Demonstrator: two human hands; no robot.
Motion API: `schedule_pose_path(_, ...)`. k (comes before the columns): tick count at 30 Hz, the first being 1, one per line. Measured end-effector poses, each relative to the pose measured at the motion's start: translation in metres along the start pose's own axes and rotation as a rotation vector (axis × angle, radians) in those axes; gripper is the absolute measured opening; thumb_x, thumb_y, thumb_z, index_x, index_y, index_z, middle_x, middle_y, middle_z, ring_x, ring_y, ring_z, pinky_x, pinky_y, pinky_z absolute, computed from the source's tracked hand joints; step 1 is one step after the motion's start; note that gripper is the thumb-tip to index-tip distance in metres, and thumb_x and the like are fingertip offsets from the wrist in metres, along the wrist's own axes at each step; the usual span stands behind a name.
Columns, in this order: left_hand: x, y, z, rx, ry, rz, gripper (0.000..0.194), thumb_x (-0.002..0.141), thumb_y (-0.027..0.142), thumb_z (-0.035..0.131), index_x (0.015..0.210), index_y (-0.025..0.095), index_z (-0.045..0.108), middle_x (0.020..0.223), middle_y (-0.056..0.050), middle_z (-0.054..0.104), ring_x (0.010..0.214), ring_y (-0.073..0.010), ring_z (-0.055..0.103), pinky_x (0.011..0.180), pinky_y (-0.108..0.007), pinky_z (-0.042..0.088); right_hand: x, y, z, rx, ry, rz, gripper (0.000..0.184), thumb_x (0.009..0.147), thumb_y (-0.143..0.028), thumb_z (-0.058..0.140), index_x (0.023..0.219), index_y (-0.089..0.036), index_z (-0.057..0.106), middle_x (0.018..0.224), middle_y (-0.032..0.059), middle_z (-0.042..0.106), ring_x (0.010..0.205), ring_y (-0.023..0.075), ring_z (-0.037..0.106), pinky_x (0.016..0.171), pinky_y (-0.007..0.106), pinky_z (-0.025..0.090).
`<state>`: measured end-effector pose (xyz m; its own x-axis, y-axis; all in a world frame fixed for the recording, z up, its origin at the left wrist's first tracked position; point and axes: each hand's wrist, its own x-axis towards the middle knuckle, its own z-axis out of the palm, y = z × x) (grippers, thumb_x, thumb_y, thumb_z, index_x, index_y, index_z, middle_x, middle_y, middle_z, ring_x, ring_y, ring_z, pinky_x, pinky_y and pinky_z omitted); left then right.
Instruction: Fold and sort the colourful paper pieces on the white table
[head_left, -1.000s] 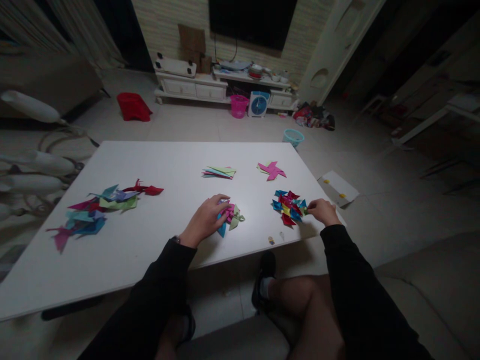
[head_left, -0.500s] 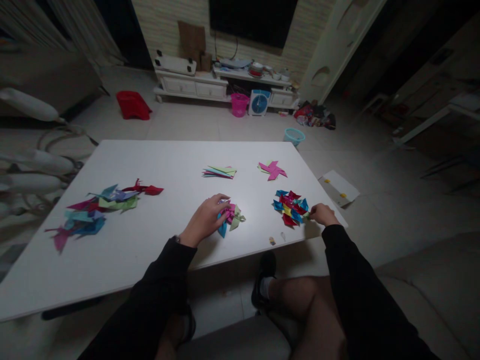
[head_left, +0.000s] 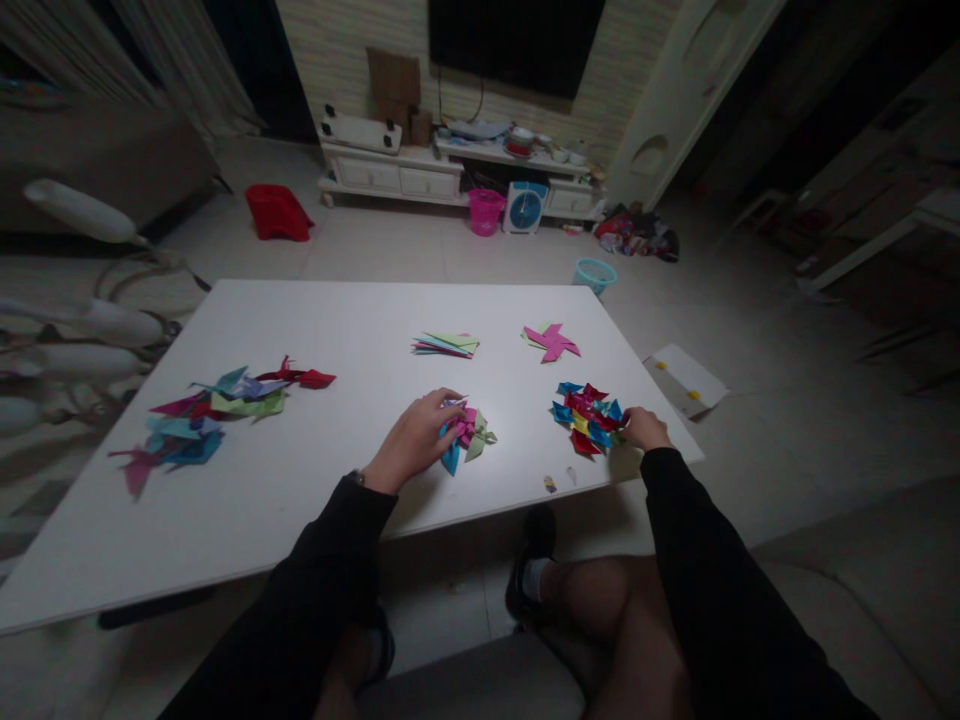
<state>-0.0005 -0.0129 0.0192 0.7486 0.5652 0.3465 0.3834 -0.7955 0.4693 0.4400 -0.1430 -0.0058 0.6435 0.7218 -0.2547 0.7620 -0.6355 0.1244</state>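
Note:
My left hand (head_left: 411, 443) rests on the white table (head_left: 315, 320), fingers curled over a small cluster of folded paper pieces (head_left: 466, 437) in pink, blue and green. My right hand (head_left: 643, 428) is closed at the right edge of a multicoloured pile of folded papers (head_left: 587, 417), pinching a piece there that I cannot make out. Both arms wear black sleeves.
A pink paper pinwheel (head_left: 552, 341) and a flat stack of coloured sheets (head_left: 447, 344) lie farther back. A spread of folded paper shapes (head_left: 206, 415) covers the table's left. Two tiny bits (head_left: 551, 484) sit near the front edge. A white sheet (head_left: 686, 378) lies on the floor.
My right hand has drawn slightly in against the multicoloured pile. The left hand stays on the pink and blue cluster. The view has shifted a little.

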Motion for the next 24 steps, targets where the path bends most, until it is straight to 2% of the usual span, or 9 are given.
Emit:
schedule_pose_path(3,-0.002,0.001,-0.002,0.01,-0.005,-0.016,0.022,0.089,0.017,0.056,0.107,0.021,0.067,0.126,-0.011,0.059,0.115,-0.0261,0.059,0.097,-0.044,0.05,-0.008,-0.014,-0.013,0.0,0.051,-0.034,0.028,0.079,-0.027,0.065,0.105,-0.018,0.072,0.107,0.0143,0.073,0.102,0.0269,0.067,0.077,0.032,0.043)
schedule_pose_path(5,-0.004,0.002,-0.004,0.021,-0.014,-0.026,0.023,0.089,0.017,0.056,0.108,0.021,0.067,0.125,-0.011,0.06,0.115,-0.0257,0.059,0.097,-0.043,0.05,-0.019,-0.033,-0.023,0.029,0.096,-0.078,0.027,0.079,-0.03,0.065,0.103,-0.02,0.072,0.103,0.0128,0.074,0.098,0.0268,0.067,0.074,0.031,0.042)
schedule_pose_path(8,-0.007,0.004,-0.007,0.041,-0.009,-0.083,0.024,0.088,0.016,0.055,0.109,0.021,0.067,0.118,-0.01,0.063,0.111,-0.0245,0.06,0.095,-0.041,0.05,-0.041,-0.074,-0.039,0.131,0.189,-0.172,0.024,0.081,-0.032,0.062,0.1,-0.021,0.071,0.1,0.0099,0.074,0.091,0.0244,0.067,0.069,0.029,0.04)
schedule_pose_path(12,-0.015,-0.003,-0.01,0.1,0.05,-0.245,0.024,0.089,0.016,0.051,0.108,0.019,0.065,0.11,-0.01,0.066,0.106,-0.0243,0.062,0.092,-0.04,0.051,-0.078,-0.134,-0.053,0.274,0.262,-0.377,0.018,0.082,-0.028,0.062,0.097,-0.021,0.07,0.099,0.006,0.074,0.09,0.0209,0.065,0.072,0.028,0.039)
schedule_pose_path(15,-0.025,-0.025,-0.012,0.138,0.096,-0.399,0.027,0.087,0.02,0.054,0.113,0.017,0.062,0.113,-0.011,0.067,0.108,-0.0267,0.062,0.095,-0.043,0.05,-0.103,-0.172,-0.053,0.34,0.244,-0.508,0.015,0.084,-0.028,0.061,0.095,-0.022,0.069,0.099,0.0046,0.074,0.091,0.0207,0.065,0.073,0.028,0.039)
schedule_pose_path(18,-0.041,-0.062,-0.015,0.135,0.132,-0.594,0.031,0.085,0.023,0.056,0.115,0.016,0.06,0.115,-0.014,0.068,0.106,-0.0278,0.063,0.096,-0.045,0.049,-0.122,-0.203,-0.049,0.358,0.227,-0.574,0.013,0.086,-0.029,0.06,0.092,-0.022,0.069,0.097,0.0041,0.073,0.09,0.0207,0.064,0.072,0.028,0.038)
schedule_pose_path(21,-0.059,-0.102,-0.021,0.111,0.179,-0.782,0.036,0.084,0.026,0.057,0.118,0.014,0.058,0.121,-0.017,0.065,0.107,-0.0284,0.062,0.097,-0.045,0.048,-0.132,-0.228,-0.045,0.356,0.213,-0.659,0.013,0.089,-0.03,0.058,0.091,-0.022,0.068,0.096,0.0043,0.073,0.088,0.0203,0.064,0.069,0.028,0.037)
schedule_pose_path(24,-0.072,-0.129,-0.025,0.106,0.235,-0.902,0.042,0.082,0.024,0.058,0.122,0.012,0.055,0.126,-0.018,0.06,0.114,-0.0287,0.059,0.101,-0.044,0.046,-0.135,-0.248,-0.042,0.353,0.185,-0.755,0.016,0.092,-0.032,0.055,0.09,-0.022,0.067,0.093,0.0043,0.073,0.085,0.0198,0.065,0.068,0.028,0.036)
